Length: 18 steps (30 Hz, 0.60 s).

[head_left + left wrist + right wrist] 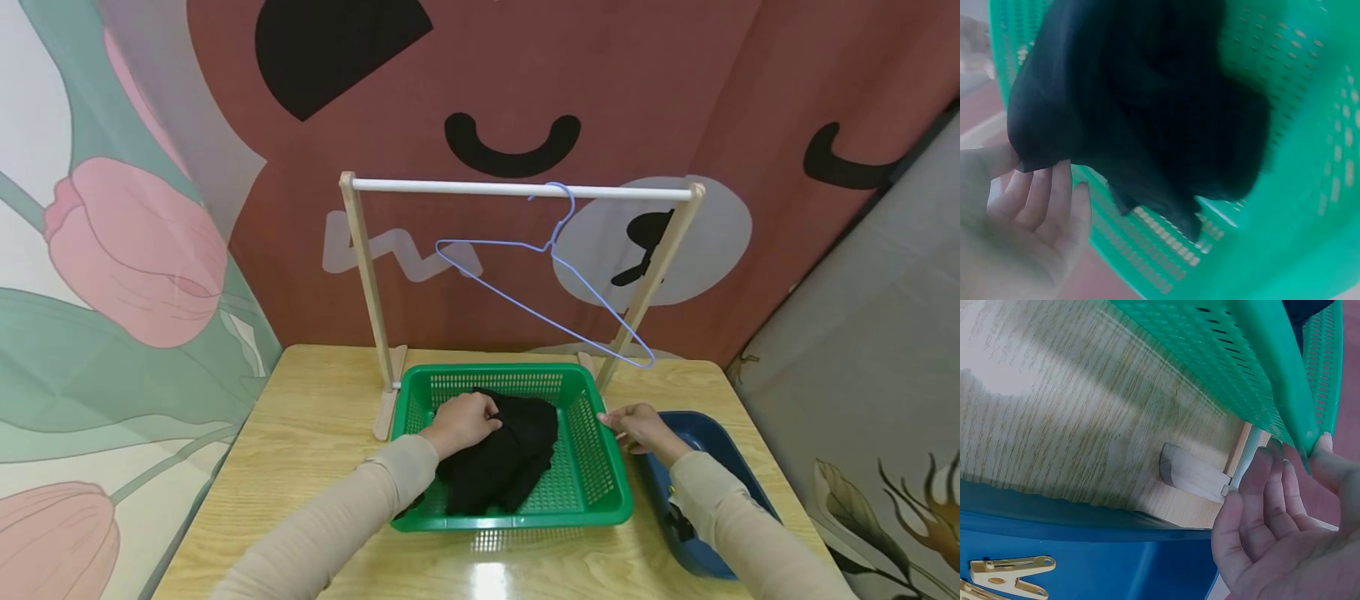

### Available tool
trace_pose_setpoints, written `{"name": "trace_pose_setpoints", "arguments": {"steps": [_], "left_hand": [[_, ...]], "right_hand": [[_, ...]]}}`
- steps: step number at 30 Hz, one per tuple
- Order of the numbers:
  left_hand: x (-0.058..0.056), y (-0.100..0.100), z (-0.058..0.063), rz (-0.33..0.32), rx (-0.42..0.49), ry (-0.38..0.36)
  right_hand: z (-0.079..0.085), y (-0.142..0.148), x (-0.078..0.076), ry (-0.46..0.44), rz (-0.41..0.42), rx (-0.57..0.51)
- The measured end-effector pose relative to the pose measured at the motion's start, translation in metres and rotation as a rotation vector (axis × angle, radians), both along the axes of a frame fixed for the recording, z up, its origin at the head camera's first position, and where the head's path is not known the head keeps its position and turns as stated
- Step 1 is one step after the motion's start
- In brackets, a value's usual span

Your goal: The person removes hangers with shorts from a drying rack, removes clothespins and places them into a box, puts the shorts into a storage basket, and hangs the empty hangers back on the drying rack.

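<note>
A green plastic basket (517, 523) stands on the table with a bunched black cloth garment (517, 450) in it. My left hand (465, 423) is over the garment at the basket's left half. In the left wrist view, the thumb and fingertips of that hand pinch an edge of the black cloth. At the basket's right rim is my right hand (641, 429). Its thumb lies on the rim and its fingers curl below on the outer side, as the right wrist view shows. What kind of garment it is, the folds hide.
Behind the basket rises a wooden rack (367, 283) with a white rod (465, 187). A blue hanger (525, 312) hangs tilted from the rod. To the right, under my right forearm, lies a blue tray (693, 560) holding yellowish clothespins (1013, 575). Patterned curtains surround the table (300, 467).
</note>
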<state>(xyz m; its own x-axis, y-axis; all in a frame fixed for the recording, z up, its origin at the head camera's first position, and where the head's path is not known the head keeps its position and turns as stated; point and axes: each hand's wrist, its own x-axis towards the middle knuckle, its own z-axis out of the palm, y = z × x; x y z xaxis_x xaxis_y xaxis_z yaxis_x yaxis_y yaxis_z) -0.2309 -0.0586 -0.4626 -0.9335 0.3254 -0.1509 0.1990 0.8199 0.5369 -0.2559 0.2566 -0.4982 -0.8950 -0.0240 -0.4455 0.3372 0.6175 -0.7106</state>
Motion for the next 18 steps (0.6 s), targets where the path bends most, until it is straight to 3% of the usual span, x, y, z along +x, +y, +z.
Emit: {"name": "trace_pose_setpoints", "arguments": {"steps": [7,14,18], "left_hand": [[-0.005,-0.006,-0.007,-0.006,-0.023,0.005],[-0.002,-0.008,0.005,-0.033,-0.028,0.038],[0.006,-0.019,0.013,-0.078,-0.047,0.106]], "right_hand": [[0.000,0.002,0.001,0.009,0.001,-0.004],[-0.002,0.000,0.002,0.076,-0.026,0.011],[0.003,-0.003,0.005,0.164,0.011,0.105]]}}
